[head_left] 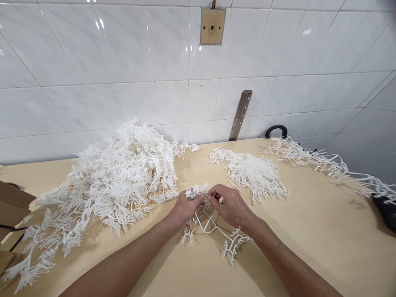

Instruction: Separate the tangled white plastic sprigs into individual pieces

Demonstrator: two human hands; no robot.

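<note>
My left hand point(187, 208) is closed around a white plastic branch point(213, 228), whose forked bare stems hang below toward the table's front. A small feathery tuft point(196, 190) sticks up above the left fingers. Thumb and fingertips of my right hand point(229, 203) pinch at the same branch, close against the left thumb; the exact spot they grip is partly hidden. Left of the hands lies a large heap of white feathery plastic sprigs point(130, 173). A smaller pile of tufts point(252, 171) lies just beyond the right hand.
Bare white branches point(324, 163) stretch along the right rear of the wooden table point(324, 231). Behind them shows a black curved handle point(276, 128). A metal strip point(240, 115) leans on the tiled wall. A cardboard box point(14, 206) is at far left, a black object point(385, 212) at far right.
</note>
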